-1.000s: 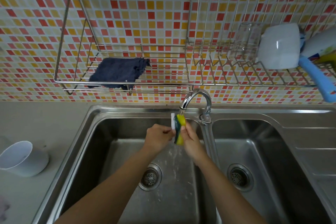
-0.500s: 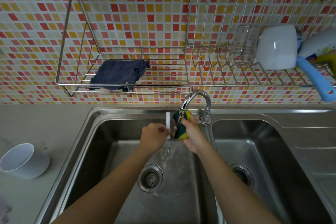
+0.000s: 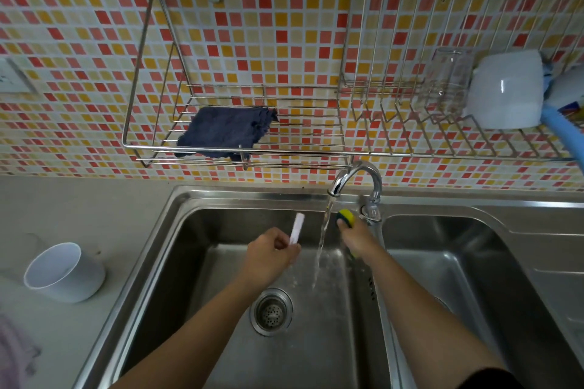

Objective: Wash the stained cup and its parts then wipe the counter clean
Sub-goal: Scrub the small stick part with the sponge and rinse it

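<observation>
1 white cup (image 3: pixel 64 271) on the counter, well left of my left hand (image 3: pixel 271 257). Left hand: pinching 1 white cup part (image 3: pixel 296 228), left of the water stream (image 3: pixel 322 240). Right hand (image 3: pixel 355 238), right of stream: clenched around 1 yellow-green sponge (image 3: pixel 345 217).

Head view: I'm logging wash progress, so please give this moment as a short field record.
left hand: holds a thin white plastic strip, left of the stream
right hand: grips a yellow-and-green sponge, right of the stream
curved chrome tap: running into the left steel basin
white plastic cup: on the grey counter, tilted, untouched
dark blue cloth: on the wire wall rack
</observation>
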A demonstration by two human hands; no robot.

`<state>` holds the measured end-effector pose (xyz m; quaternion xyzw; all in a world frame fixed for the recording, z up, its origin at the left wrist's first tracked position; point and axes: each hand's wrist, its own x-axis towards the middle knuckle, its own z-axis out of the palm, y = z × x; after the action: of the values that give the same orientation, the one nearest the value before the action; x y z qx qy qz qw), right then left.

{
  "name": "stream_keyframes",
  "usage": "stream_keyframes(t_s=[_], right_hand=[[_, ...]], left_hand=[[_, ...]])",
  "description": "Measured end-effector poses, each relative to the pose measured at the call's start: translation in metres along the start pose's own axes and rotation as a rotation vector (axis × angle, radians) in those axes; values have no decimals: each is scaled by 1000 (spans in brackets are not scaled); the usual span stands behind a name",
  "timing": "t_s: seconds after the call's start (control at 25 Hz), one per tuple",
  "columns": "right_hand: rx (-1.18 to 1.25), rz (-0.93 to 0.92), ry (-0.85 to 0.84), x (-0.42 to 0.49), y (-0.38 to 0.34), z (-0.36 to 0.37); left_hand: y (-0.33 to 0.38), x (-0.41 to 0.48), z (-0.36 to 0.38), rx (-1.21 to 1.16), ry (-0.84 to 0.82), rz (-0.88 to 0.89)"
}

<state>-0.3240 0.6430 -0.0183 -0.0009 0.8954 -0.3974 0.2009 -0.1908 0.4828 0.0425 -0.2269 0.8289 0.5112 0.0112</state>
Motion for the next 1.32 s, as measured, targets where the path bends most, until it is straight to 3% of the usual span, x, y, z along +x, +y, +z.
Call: stream_keyframes(t_s=[0.16,0.28,0.4,0.56,0.84,1.24,1.32], right_hand=[[78,1,61,2,2,-23],[48,18,83,1,7,-38],[38,5,78,-8,11,-36],[-133,-183,75,-34,17,-6],[-393,-226,133,-64,-5,24],[-311,-224,156,-124,-49,21],[-71,-209,44,-135,-59,20]], left_hand=[[8,-5,5,-352,-162,-98],[8,-6,9,-245,-208,-74],[5,-3,8,-126,-134,-29],[2,-2,8,-125,-97,-23],[4,-13,2,-57,-92,38],[-2,-32,-23,57,-24,142],[-6,-33,-34,98,-1,172]])
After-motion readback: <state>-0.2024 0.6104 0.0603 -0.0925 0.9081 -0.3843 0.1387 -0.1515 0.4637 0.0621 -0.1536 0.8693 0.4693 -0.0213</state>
